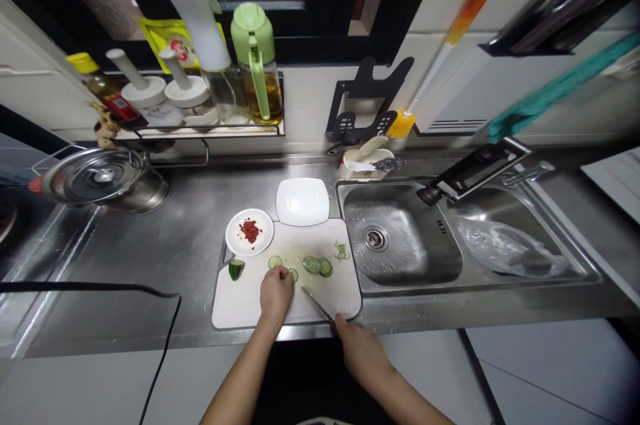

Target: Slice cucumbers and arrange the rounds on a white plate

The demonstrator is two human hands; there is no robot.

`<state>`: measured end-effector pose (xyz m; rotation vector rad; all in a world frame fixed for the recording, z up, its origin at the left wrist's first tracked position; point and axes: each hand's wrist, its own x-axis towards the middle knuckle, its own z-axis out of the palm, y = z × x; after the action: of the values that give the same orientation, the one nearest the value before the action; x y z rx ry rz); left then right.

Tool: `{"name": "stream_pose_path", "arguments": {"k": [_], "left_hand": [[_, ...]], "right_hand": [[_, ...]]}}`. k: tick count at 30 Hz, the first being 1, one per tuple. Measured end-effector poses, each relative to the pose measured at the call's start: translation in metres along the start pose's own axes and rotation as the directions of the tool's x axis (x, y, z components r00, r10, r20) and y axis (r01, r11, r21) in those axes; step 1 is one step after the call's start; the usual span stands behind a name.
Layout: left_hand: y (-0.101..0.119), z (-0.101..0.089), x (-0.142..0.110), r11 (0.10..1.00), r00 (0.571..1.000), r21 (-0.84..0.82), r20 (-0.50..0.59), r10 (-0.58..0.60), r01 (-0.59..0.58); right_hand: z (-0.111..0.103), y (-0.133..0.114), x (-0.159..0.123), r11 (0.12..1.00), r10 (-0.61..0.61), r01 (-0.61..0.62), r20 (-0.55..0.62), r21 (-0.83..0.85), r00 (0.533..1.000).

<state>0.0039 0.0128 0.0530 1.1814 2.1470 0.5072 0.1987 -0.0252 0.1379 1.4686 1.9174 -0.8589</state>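
My right hand (363,351) grips a knife (320,306) by its handle, the blade lying low over the front of the white cutting board (240,305) and pointing away to the left. My left hand (277,295) is closed, its fingertips pinched at the edge of a thin cucumber slice (294,275). Just beyond those fingers lies another cucumber slice (275,261). Several overlapping slices (313,265) rest right of the hand, and thin green scraps (341,251) lie near the board's right edge. A cucumber end piece (236,269) sits at the board's left side.
Behind the board are a round plate (231,238) of chopped red pieces and a white rectangular dish (303,201). The sink (400,278) adjoins on the right, with a plastic bag (505,248) in its second basin. A lidded pot (115,181) stands left; a black cable (173,318) hangs over the counter edge.
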Motion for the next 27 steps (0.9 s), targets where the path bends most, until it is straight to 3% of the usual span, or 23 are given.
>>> {"name": "stream_pose_path", "arguments": {"k": [9, 14, 20, 27], "left_hand": [[0.010, -0.001, -0.001, 0.997, 1.000, -0.065, -0.005, -0.028, 0.027], [0.001, -0.002, 0.006, 0.989, 0.996, -0.146, -0.085, 0.017, -0.030], [-0.014, -0.014, 0.025, 0.963, 0.983, -0.264, -0.161, -0.091, 0.046], [-0.027, -0.014, 0.037, 0.986, 0.974, -0.167, -0.218, -0.061, 0.024]], "right_hand": [[0.009, 0.003, 0.000, 0.999, -0.004, 0.005, -0.024, 0.044, 1.000], [0.008, 0.004, 0.001, 0.999, -0.002, 0.004, -0.031, 0.051, 1.000], [0.008, 0.004, 0.002, 0.999, 0.004, -0.003, -0.027, 0.041, 1.000], [0.004, 0.002, 0.001, 0.998, 0.003, -0.001, -0.036, 0.056, 0.999]]}}
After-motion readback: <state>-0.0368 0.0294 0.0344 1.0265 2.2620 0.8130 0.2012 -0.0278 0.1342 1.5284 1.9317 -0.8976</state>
